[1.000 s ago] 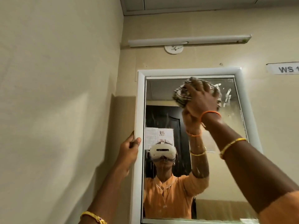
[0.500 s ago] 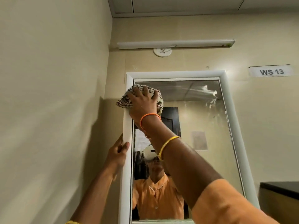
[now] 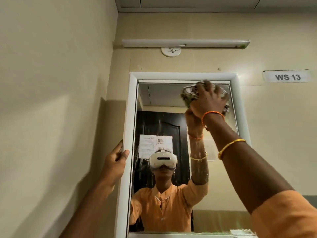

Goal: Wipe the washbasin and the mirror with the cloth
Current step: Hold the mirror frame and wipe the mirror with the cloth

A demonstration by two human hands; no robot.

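Observation:
A tall mirror [image 3: 164, 100] in a white frame hangs on the beige wall ahead. My right hand [image 3: 208, 102] presses a crumpled checked cloth [image 3: 187, 97] flat against the glass at the mirror's top right corner; the cloth is blurred and mostly hidden under the hand. My left hand [image 3: 115, 162] grips the frame's left edge at mid height, thumb on the front. The glass shows streaks and smears in its middle. The washbasin is out of view.
A side wall stands close on the left. Above the mirror are a tube light [image 3: 185, 43] and a round white ceiling rose [image 3: 171, 51]. A "WS 13" label [image 3: 287, 76] is on the wall at the right.
My right hand has swept the cloth from the mirror's top left corner across to the top right. My left hand has kept its hold on the frame's left edge.

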